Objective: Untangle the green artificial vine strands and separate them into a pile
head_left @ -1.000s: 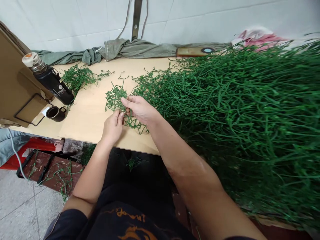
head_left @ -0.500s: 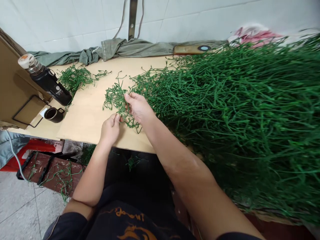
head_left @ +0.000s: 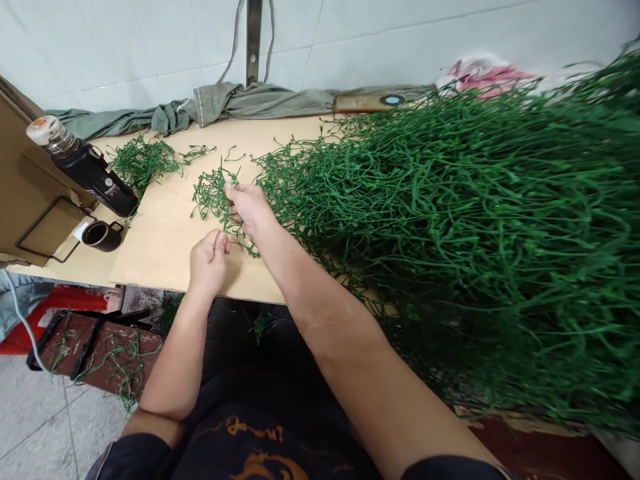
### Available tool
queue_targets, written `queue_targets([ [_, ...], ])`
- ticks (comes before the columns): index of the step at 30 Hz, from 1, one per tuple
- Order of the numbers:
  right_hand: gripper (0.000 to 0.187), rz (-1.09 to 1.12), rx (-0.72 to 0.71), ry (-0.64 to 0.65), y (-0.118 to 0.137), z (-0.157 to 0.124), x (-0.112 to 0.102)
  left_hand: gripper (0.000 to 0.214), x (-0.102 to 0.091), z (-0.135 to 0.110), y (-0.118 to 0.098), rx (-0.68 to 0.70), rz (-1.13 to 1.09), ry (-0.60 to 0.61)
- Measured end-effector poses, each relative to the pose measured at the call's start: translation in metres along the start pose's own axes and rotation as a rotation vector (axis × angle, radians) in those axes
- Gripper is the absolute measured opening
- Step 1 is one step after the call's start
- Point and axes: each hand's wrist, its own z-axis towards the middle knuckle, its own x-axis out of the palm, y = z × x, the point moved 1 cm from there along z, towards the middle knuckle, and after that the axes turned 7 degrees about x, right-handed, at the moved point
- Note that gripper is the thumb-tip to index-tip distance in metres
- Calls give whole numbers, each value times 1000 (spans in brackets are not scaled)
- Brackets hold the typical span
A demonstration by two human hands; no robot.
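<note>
My right hand (head_left: 250, 210) is closed in a pinch on a thin green stem (head_left: 226, 212) above the table. Just below and to its left, my left hand (head_left: 209, 261) has its thumb and forefinger pressed together at the lower end of that stem. A small loose clump of curly green stems (head_left: 207, 193) lies behind the hands. To the right, a large heap of long green stems (head_left: 425, 180) with small knobby tips spreads over the table. A smaller pile of stems (head_left: 143, 160) rests at the far left.
At the left stand a tilted black bottle (head_left: 103, 177), a dark mug (head_left: 103, 235) and a cardboard box (head_left: 40, 180). Rolled grey-green cloth (head_left: 270, 100) and a phone-like object (head_left: 363, 103) line the back edge. Stray stems hang over a brown bench (head_left: 113, 353) below.
The view has shifted slightly. My right hand has moved a little left, and the stem between both hands now stands more upright. Both hands stay closed.
</note>
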Motion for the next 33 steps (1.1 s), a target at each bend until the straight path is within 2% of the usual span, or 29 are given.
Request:
queue_targets([
  [3,45,22,86,90,5,-14,-10,35,-11,6,5,-18,-112,-78],
  [6,51,-134,134,311,3,-31,-16,37,-17,18,12,-46,-220,-157],
  [8,48,-217,113,308,0,-37,-18,37,-17,25,16,-59,-277,-167],
  [13,37,-608,-22,17,0,-33,-22,39,-11,24,12,-7,-239,-104],
  [16,29,-854,-87,-125,5,-25,-27,39,-3,11,0,154,-77,51],
  [19,22,-987,-177,-264,9,-17,-30,36,7,-3,-10,301,108,210],
  [23,28,-976,-240,-356,11,-6,-24,32,7,-5,-9,288,186,189],
  [26,33,-885,-235,-339,15,4,-16,30,1,-1,-8,266,188,160],
  [28,35,-841,-235,-316,20,12,-18,30,-4,-5,-13,270,176,129],
  [30,34,-817,-232,-367,25,20,-31,31,-11,-15,-22,345,140,137],
  [33,31,-740,-167,-597,27,30,-65,31,-22,-30,-32,471,28,256],
])
